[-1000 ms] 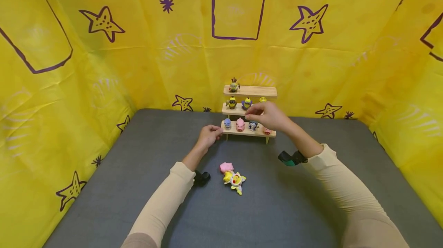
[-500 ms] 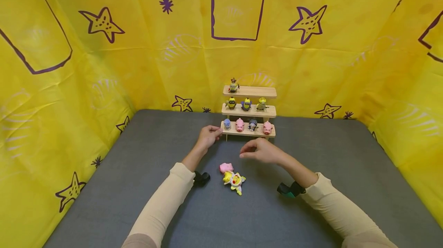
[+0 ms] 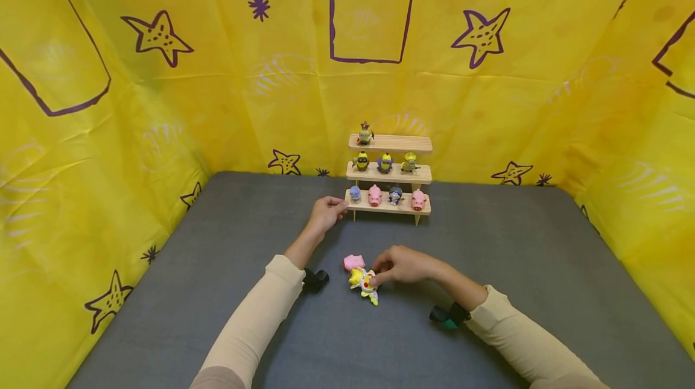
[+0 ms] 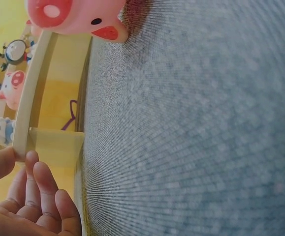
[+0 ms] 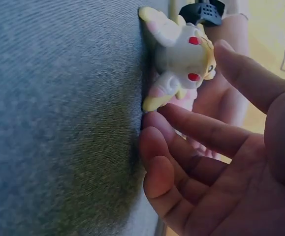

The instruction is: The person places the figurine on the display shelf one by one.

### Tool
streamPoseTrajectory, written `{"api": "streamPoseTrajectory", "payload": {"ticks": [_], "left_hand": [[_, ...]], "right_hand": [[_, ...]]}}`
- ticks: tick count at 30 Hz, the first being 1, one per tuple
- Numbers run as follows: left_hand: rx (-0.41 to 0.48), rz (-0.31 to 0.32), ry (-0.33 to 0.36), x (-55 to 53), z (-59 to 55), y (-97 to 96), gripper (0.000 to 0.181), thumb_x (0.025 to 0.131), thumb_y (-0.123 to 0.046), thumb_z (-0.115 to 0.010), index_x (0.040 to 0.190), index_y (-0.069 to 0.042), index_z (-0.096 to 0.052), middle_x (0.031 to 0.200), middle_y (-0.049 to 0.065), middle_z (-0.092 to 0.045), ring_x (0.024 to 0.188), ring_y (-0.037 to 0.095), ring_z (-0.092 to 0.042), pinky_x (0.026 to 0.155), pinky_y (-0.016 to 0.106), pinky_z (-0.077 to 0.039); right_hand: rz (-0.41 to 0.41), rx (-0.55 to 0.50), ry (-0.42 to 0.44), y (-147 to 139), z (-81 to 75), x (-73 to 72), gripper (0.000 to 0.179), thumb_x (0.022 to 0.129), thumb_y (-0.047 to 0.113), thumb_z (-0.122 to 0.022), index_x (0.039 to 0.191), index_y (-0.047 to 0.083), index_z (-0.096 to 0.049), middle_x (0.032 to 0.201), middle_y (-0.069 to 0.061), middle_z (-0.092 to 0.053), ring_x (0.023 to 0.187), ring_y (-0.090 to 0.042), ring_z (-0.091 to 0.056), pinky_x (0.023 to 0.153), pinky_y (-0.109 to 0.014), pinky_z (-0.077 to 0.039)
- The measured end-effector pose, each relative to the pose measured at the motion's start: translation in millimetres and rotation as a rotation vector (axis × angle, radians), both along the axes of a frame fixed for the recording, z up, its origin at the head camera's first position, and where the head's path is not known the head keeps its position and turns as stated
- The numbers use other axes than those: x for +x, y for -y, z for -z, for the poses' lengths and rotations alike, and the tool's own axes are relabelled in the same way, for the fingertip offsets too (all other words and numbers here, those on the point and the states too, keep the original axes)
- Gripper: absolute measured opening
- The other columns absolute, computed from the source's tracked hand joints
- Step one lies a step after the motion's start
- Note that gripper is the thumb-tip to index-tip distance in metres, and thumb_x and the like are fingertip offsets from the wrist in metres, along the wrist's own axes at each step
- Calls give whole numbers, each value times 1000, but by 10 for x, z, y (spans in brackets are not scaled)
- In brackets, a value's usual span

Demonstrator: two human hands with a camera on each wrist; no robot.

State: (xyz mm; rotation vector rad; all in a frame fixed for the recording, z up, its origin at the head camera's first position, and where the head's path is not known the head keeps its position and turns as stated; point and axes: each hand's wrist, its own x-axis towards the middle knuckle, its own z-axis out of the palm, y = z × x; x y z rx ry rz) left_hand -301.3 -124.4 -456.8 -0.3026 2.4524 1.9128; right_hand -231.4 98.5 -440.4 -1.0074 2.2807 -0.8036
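Observation:
In the head view, my left hand pinches the left end of the lowest step of a three-tier wooden display stand. The left wrist view has the thumb above that step's end and a fingertip below. My right hand is at a small white-and-yellow figurine lying on the grey table. From the right wrist, the thumb is close to the figurine's face and the other fingers are loosely bent near its foot; a firm hold does not show. A pink pig figurine lies just behind it.
On the lowest step stand a blue figurine, two pink pigs and a dark-haired figurine. Three yellow figurines occupy the middle step, one the top. Yellow patterned cloth walls the grey table.
My right hand has come down and back from the stand's right side to the white-and-yellow figurine, uncovering the rightmost pink pig on the lowest step. My left hand has stayed at the stand's end.

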Motion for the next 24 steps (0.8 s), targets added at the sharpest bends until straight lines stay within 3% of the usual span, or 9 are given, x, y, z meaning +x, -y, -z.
{"api": "streamPoseTrajectory", "payload": {"ticks": [9, 15, 24], "left_hand": [[-7, -9, -4, -1, 11, -3, 24, 95, -17, -64, 109, 2, -66, 88, 10, -68, 72, 14, -59, 65, 23, -45], [-13, -4, -8, -3, 29, 1, 24, 95, -17, -64, 110, 2, -66, 88, 10, -68, 72, 14, -59, 64, 22, -44], [-16, 1, 3, -7, 4, -3, 25, 95, -19, -64, 109, 1, -67, 88, 9, -68, 71, 13, -57, 64, 23, -44]], "right_hand": [[-29, 19, 16, 42, 26, 11, 34, 86, 34, -73, 104, 5, -71, 70, 8, -56, 62, -3, -48, 57, -19, -37], [-19, -1, 37, 53, 52, 32, 26, 85, 33, -74, 95, 9, -71, 69, 8, -56, 61, -3, -47, 57, -19, -36], [27, -50, -22, 106, 70, 84, 26, 78, 33, -80, 85, 10, -70, 69, 9, -57, 64, -3, -49, 59, -19, -39]]}}
